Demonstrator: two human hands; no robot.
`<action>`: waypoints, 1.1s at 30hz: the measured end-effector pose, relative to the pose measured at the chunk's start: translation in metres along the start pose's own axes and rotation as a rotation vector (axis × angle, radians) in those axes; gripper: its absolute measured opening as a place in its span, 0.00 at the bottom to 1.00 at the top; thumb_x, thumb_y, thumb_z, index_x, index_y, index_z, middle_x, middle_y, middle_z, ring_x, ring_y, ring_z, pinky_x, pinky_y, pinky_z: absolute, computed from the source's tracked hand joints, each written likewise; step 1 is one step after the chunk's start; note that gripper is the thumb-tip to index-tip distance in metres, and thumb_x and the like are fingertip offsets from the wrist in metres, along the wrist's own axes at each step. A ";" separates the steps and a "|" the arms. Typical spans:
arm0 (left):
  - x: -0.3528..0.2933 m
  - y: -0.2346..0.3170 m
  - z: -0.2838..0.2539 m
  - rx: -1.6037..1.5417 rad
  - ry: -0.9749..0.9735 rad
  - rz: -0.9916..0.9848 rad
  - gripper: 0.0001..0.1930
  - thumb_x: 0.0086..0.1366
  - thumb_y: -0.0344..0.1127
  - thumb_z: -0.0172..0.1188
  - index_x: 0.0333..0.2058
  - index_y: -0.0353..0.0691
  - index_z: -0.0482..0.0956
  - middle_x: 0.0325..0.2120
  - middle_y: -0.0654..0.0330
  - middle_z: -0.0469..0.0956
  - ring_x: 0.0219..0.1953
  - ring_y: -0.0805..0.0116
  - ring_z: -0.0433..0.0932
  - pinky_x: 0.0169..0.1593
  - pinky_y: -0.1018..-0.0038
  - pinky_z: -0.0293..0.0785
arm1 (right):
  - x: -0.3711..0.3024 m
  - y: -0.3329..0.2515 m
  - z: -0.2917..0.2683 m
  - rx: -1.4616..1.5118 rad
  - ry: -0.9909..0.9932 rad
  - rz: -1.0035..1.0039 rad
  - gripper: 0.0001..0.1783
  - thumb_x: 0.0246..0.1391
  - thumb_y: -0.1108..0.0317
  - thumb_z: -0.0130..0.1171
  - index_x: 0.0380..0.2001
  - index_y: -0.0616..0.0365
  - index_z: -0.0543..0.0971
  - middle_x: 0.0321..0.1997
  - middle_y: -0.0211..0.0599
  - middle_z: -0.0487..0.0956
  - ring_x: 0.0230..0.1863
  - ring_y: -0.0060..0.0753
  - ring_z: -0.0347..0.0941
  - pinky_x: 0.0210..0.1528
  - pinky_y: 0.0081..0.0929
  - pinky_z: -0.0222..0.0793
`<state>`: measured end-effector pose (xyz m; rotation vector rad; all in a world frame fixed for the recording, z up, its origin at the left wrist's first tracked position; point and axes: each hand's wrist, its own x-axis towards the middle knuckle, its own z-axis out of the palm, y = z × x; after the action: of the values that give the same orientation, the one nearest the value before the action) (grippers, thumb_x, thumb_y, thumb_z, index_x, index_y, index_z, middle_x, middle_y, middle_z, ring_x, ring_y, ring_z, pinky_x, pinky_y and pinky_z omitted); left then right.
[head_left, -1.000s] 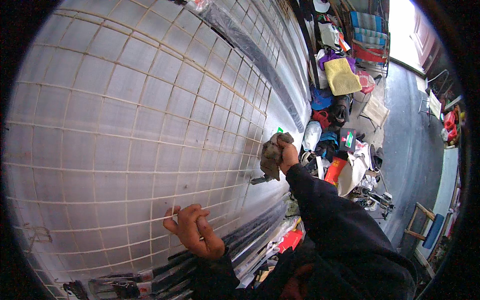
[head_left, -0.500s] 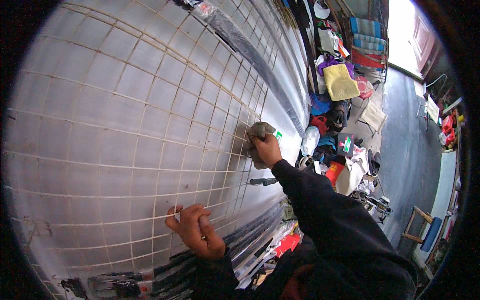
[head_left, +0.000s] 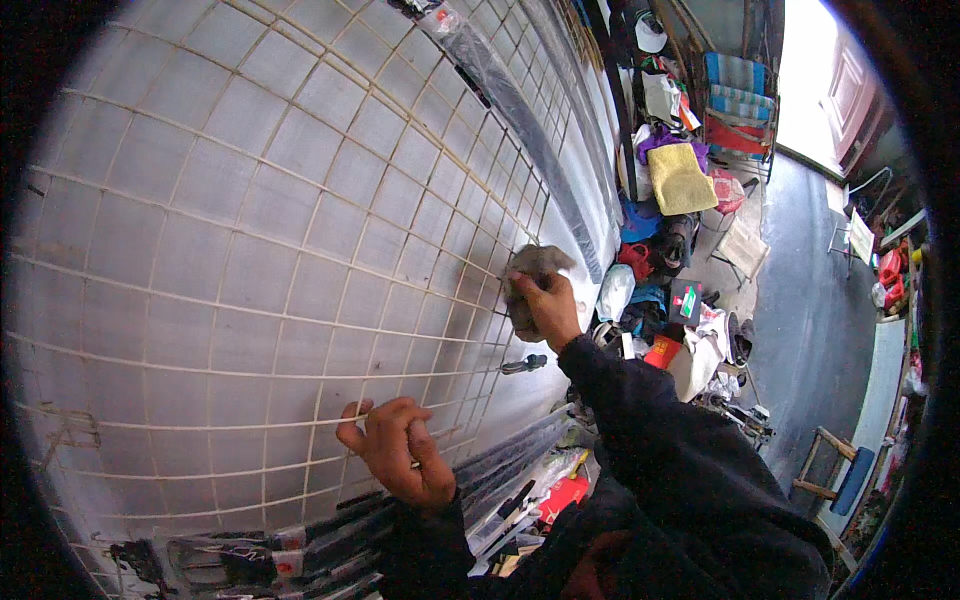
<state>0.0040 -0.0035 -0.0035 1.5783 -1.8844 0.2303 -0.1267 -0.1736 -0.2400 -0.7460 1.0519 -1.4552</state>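
Grey-brown cloth point(head_left: 540, 261): sat bunched in the right hand point(head_left: 552, 308) at the right edge of the wire grid point(head_left: 323, 377), apparently crumpled for a firm grip. Left hand point(head_left: 400, 450): hooked curled fingers on the grid, nearer and leftward, seemingly steadying it.

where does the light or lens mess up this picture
Head view: the bright doorway at upper right is largely washed out to white; head view: the wire grid bows and the corners fall black; head view: a soft shadow darkens the pale panel just left of the gray cloth.
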 end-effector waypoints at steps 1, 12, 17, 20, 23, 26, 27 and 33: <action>0.000 0.001 -0.001 -0.010 0.000 -0.003 0.14 0.69 0.40 0.48 0.30 0.39 0.78 0.31 0.54 0.80 0.50 0.52 0.66 0.66 0.52 0.54 | 0.006 -0.010 0.004 -0.151 -0.045 -0.004 0.14 0.58 0.65 0.64 0.40 0.67 0.82 0.35 0.36 0.84 0.33 0.27 0.79 0.37 0.27 0.74; 0.006 0.006 -0.001 -0.035 0.038 0.053 0.10 0.65 0.35 0.49 0.31 0.39 0.78 0.30 0.55 0.80 0.39 0.57 0.73 0.64 0.51 0.55 | 0.029 -0.031 0.029 -0.625 0.022 -0.097 0.16 0.56 0.61 0.60 0.35 0.66 0.84 0.31 0.51 0.85 0.34 0.49 0.83 0.40 0.41 0.77; 0.008 0.003 0.002 -0.004 0.069 0.069 0.08 0.64 0.33 0.50 0.31 0.39 0.78 0.29 0.56 0.80 0.35 0.60 0.76 0.63 0.51 0.56 | 0.025 -0.016 0.018 -0.113 -0.099 0.002 0.13 0.57 0.68 0.60 0.42 0.66 0.83 0.38 0.38 0.86 0.35 0.35 0.81 0.40 0.33 0.77; 0.009 0.003 0.004 -0.005 0.065 0.076 0.08 0.65 0.34 0.50 0.31 0.39 0.78 0.29 0.56 0.80 0.35 0.60 0.76 0.63 0.51 0.56 | 0.031 -0.022 0.009 -0.058 -0.192 0.103 0.14 0.56 0.69 0.61 0.42 0.66 0.84 0.38 0.35 0.85 0.35 0.33 0.81 0.39 0.31 0.77; 0.007 0.006 0.002 -0.026 0.064 0.086 0.08 0.64 0.33 0.50 0.31 0.39 0.78 0.29 0.56 0.80 0.35 0.59 0.75 0.63 0.52 0.56 | 0.035 -0.039 0.007 -0.269 -0.209 0.034 0.15 0.54 0.64 0.63 0.38 0.68 0.84 0.34 0.45 0.85 0.34 0.40 0.83 0.39 0.34 0.78; 0.004 0.009 0.001 -0.048 0.090 0.085 0.08 0.64 0.32 0.50 0.31 0.39 0.78 0.29 0.55 0.79 0.35 0.58 0.73 0.63 0.52 0.56 | 0.034 -0.059 0.010 -0.868 -0.091 -0.223 0.21 0.52 0.55 0.63 0.29 0.68 0.85 0.29 0.59 0.82 0.35 0.57 0.81 0.40 0.45 0.77; 0.004 0.009 0.000 -0.043 0.097 0.077 0.08 0.64 0.32 0.49 0.31 0.39 0.78 0.29 0.55 0.79 0.36 0.58 0.72 0.63 0.52 0.56 | 0.032 -0.064 0.010 -0.923 -0.105 -0.211 0.20 0.53 0.55 0.63 0.30 0.67 0.85 0.30 0.58 0.82 0.35 0.58 0.81 0.40 0.46 0.77; 0.003 0.005 -0.002 -0.052 0.091 0.035 0.08 0.63 0.30 0.49 0.31 0.38 0.77 0.29 0.55 0.77 0.37 0.56 0.69 0.62 0.53 0.58 | 0.021 -0.067 0.005 -0.644 -0.103 -0.367 0.14 0.57 0.61 0.60 0.40 0.59 0.85 0.39 0.53 0.84 0.42 0.58 0.81 0.45 0.45 0.76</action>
<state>-0.0004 -0.0041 0.0011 1.4771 -1.8351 0.2621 -0.1533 -0.1978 -0.1792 -1.5218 1.3700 -1.3559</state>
